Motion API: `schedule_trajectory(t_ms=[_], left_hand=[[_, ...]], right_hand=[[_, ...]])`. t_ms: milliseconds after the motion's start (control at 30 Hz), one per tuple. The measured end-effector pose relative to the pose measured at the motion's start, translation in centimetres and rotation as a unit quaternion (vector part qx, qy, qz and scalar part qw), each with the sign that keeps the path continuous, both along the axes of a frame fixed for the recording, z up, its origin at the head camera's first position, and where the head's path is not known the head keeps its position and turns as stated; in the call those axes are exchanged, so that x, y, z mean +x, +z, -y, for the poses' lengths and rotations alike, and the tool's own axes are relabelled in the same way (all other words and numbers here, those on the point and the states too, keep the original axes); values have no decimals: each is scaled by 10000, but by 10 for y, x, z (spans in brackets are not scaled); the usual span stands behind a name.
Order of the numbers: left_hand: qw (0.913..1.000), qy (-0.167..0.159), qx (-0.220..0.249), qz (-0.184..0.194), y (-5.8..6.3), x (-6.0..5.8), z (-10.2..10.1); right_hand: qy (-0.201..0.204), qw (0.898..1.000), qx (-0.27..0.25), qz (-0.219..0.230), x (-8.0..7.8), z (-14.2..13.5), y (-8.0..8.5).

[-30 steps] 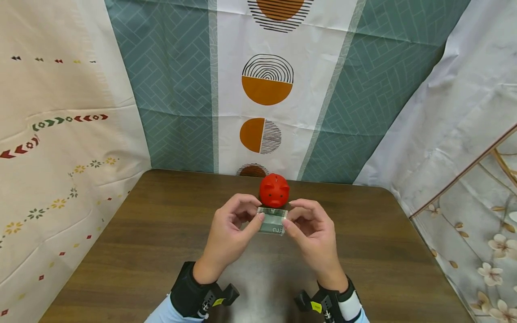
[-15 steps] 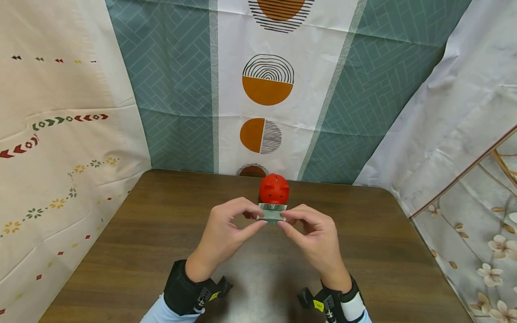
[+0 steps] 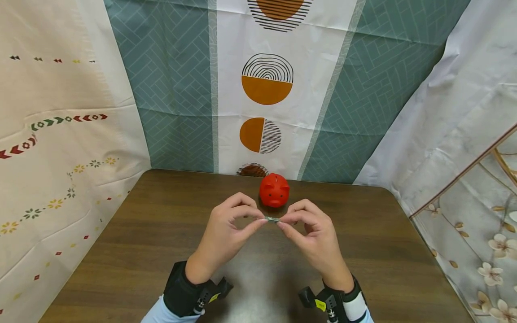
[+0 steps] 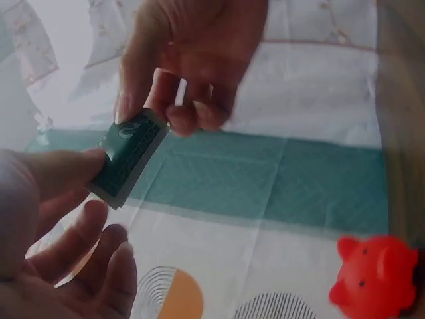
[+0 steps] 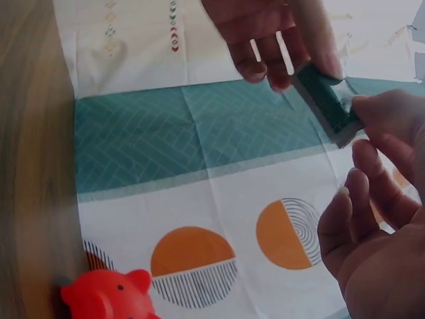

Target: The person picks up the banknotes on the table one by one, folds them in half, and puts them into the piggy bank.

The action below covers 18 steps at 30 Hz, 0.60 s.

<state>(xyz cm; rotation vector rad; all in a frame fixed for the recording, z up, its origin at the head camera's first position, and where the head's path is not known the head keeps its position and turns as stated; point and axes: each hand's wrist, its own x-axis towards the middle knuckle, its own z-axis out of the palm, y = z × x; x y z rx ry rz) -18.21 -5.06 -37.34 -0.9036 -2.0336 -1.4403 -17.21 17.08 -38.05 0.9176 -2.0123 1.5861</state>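
A small folded green banknote (image 3: pixel 272 219) is pinched at its two ends above the table, seen nearly edge-on in the head view. My left hand (image 3: pixel 228 231) grips one end between thumb and fingers, and my right hand (image 3: pixel 314 235) pinches the other. In the left wrist view the folded banknote (image 4: pixel 130 159) shows a pale numeral and layered edges. The right wrist view shows the same banknote (image 5: pixel 325 103) between both thumbs. Just beyond the hands a red piggy bank (image 3: pixel 274 190) stands upright on the table, apart from them.
The brown wooden table (image 3: pixel 169 233) reaches back to a teal and white patterned cloth (image 3: pixel 177 89). A cream cloth (image 3: pixel 60 134) hangs at the left, and a floral white cloth (image 3: pixel 464 188) at the right.
The banknote has been folded smaller, from a visible flat rectangle to a thin strip in the head view. Both hands now pinch its ends; the piggy bank stays in place.
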Motion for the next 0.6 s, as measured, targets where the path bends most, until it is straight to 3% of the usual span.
schedule_trajectory(t_ms=[200,600], left_hand=[[9915,-926,412,819,-4,4,-6],[9828,-1372,876,871,-7,8,-14]], right_hand=[[594,9977,-315,55,2,4,-2],[630,9966,-480,-213,3,14,-3]])
